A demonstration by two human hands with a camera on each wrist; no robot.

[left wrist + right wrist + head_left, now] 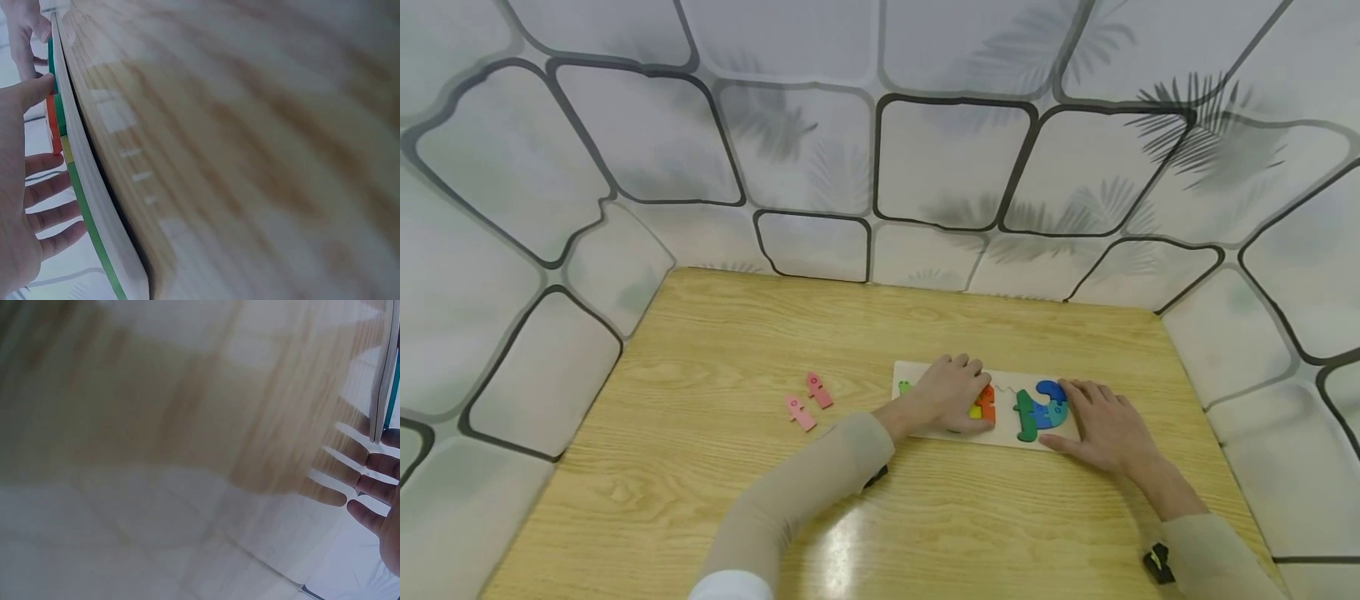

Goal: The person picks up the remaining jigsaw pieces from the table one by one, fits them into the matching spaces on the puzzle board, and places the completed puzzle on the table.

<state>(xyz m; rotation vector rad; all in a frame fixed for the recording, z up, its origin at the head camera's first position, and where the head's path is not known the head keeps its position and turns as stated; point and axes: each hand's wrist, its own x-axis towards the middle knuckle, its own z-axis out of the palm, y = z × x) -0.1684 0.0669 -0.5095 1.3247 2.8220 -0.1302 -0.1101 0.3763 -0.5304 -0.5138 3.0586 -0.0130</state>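
A pale wooden puzzle board (943, 432) lies flat on the table in the head view. My left hand (942, 393) reaches over its left half, with thumb and forefinger at opposite ends of an orange puzzle piece (988, 404). In the left wrist view, the orange piece (54, 125) stands slightly above green and yellow pieces. My right hand (1105, 423) rests at the board's right end, its fingers spread and fairly straight. Beside it are blue puzzle pieces (1049, 411) and a green puzzle piece (1025, 417). The left palm hides part of the board.
Two pink puzzle pieces (820, 390) lie loose on the wooden table (737, 333), left of the board. A white wall (955, 162) with a stone outline pattern rises behind the table and at both sides.
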